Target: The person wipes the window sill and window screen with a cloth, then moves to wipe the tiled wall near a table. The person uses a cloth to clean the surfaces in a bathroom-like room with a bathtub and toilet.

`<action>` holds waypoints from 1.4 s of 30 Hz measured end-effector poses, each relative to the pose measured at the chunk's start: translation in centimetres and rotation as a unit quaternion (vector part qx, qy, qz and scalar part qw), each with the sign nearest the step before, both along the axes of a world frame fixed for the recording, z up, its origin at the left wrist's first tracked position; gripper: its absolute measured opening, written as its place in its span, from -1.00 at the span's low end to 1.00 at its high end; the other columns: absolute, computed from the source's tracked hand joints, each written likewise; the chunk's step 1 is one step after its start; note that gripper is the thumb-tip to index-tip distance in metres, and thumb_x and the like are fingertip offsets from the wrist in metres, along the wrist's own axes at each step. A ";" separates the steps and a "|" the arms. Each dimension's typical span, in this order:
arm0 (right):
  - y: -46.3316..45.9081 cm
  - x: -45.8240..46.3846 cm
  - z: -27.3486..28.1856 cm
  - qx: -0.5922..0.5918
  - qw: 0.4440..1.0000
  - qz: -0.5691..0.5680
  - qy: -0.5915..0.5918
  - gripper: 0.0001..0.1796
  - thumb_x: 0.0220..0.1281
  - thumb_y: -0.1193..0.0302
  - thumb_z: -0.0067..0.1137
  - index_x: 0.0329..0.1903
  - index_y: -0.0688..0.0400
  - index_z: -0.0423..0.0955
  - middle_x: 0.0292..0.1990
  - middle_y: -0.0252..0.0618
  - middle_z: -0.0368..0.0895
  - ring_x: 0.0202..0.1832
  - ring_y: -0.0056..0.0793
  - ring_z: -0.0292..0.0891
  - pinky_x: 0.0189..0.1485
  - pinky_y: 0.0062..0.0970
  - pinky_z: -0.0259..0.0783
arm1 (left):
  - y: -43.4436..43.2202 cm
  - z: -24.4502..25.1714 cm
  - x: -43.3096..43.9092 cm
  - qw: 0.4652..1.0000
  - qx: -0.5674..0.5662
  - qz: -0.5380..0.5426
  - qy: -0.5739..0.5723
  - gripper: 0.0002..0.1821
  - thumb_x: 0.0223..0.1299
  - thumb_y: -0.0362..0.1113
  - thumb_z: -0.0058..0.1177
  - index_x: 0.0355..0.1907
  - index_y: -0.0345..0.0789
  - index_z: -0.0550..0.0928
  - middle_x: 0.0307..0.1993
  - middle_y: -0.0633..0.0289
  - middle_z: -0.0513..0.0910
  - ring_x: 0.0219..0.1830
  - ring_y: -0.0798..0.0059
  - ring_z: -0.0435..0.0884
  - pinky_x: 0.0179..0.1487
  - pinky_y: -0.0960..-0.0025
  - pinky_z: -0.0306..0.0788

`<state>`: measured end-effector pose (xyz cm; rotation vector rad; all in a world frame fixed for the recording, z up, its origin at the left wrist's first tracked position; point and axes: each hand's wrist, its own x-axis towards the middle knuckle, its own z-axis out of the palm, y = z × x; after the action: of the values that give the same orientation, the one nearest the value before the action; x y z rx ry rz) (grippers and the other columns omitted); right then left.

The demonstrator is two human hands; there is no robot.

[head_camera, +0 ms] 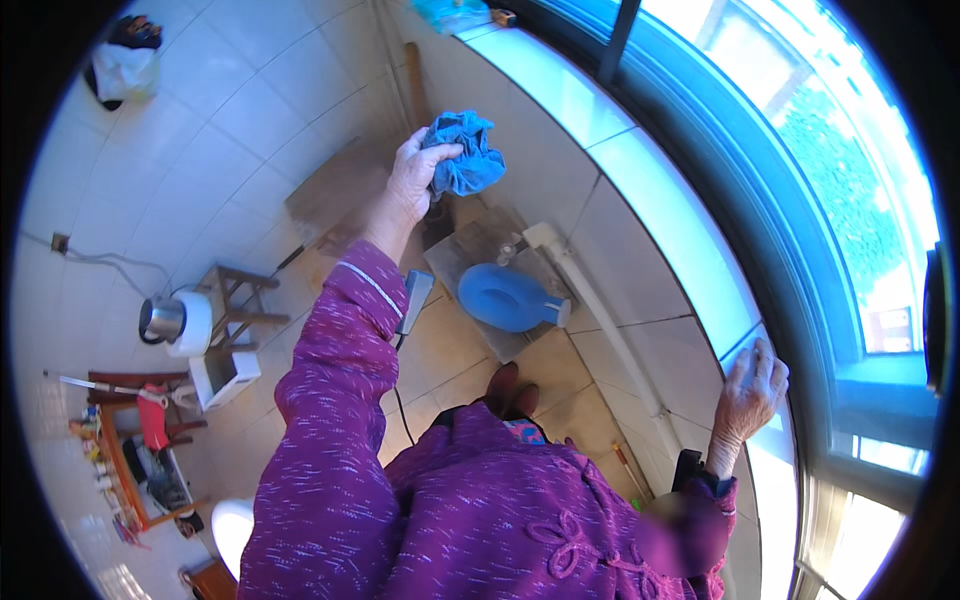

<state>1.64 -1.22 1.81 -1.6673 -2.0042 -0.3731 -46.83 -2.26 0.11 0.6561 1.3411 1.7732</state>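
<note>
My left hand [418, 174] is stretched out in front of me, gripping a crumpled blue cloth [466, 154] that hangs clear in the air near the corner of the tiled walls. On the right, my right hand [752, 391] rests palm down on the pale tiled window sill [660, 187], holding nothing, with its fingers spread a little at the edge by the window frame [795, 300]. A dark band or device sits on that wrist. Below the cloth, a blue plastic jug [504, 298] with a white cap lies low on a grey slab.
A white pipe [611, 330] runs along the wall under the sill. Leftward, a wooden stool [234, 304] stands beside an electric kettle [163, 319] and a white box [225, 377]. A grey power strip [415, 300] with a cord hangs or lies beside my left sleeve.
</note>
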 end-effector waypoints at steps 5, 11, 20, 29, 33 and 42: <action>-0.1 0.5 -0.4 -0.007 1.000 0.013 0.004 -0.71 0.27 0.35 0.08 0.01 0.13 0.55 -0.11 -0.18 0.57 -0.05 -0.20 0.47 0.05 -0.26 0.35 | -7.5 0.5 1.3 0.991 -0.002 0.017 -0.136 -0.48 -0.02 -0.59 0.01 0.12 -0.41 0.47 -0.03 0.17 0.60 0.01 0.35 0.59 0.15 0.30 0.46; -0.3 0.8 -0.4 -0.031 0.986 0.024 0.164 -0.72 0.33 0.43 0.04 0.04 0.20 0.55 -0.12 -0.17 0.61 -0.12 -0.32 0.54 0.00 -0.38 0.43 | -15.9 -2.0 3.5 0.991 -0.038 0.003 -0.132 -0.39 -0.10 -0.54 -0.07 0.17 -0.40 0.43 0.04 0.20 0.58 0.09 0.36 0.55 0.26 0.29 0.38; -6.6 -8.3 -3.3 -0.152 0.882 0.186 0.405 -0.80 0.30 0.62 -0.04 -0.13 0.33 0.56 -0.26 -0.19 0.61 -0.21 -0.49 0.53 -0.10 -0.52 0.42 | -27.8 -6.9 0.2 0.969 -0.061 0.133 -0.201 -0.31 -0.24 -0.58 -0.14 0.16 -0.44 0.43 -0.02 0.15 0.57 0.04 0.30 0.56 0.19 0.31 0.42; -12.4 -25.8 -4.7 -0.398 0.781 0.283 0.389 -0.65 0.26 0.37 0.24 -0.57 0.18 0.32 -0.64 -0.53 0.28 -0.54 -0.80 0.13 -0.48 -0.70 0.09 | -42.3 -6.8 -6.9 0.920 0.027 0.331 -0.207 -0.25 -0.29 -0.63 -0.13 0.20 -0.43 0.38 -0.02 0.12 0.58 0.04 0.28 0.57 0.18 0.30 0.44; -14.4 -33.6 -4.7 -0.465 0.760 0.301 0.340 -0.57 0.29 0.28 0.22 -0.64 0.11 0.29 -0.69 -0.53 0.26 -0.62 -0.79 0.10 -0.57 -0.67 0.02 | -47.1 -6.9 -8.5 0.898 0.084 0.365 -0.231 -0.24 -0.24 -0.65 -0.14 0.23 -0.40 0.37 -0.01 0.12 0.58 0.04 0.29 0.58 0.18 0.32 0.44; -25.2 -51.2 -4.9 -0.634 0.585 0.490 0.127 -0.72 0.33 0.30 0.10 -0.39 0.24 0.55 -0.59 -0.41 0.50 -0.61 -0.72 0.34 -0.56 -0.64 0.27 | -53.8 -4.7 -10.5 0.890 0.134 0.363 -0.243 -0.25 -0.02 -0.61 -0.08 0.35 -0.32 0.25 0.11 0.17 0.51 0.17 0.37 0.49 0.25 0.29 0.36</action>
<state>-49.58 -26.42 -3.09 -0.5776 -2.6041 1.9490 -57.36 -56.07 -4.59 -0.2184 1.0494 2.5301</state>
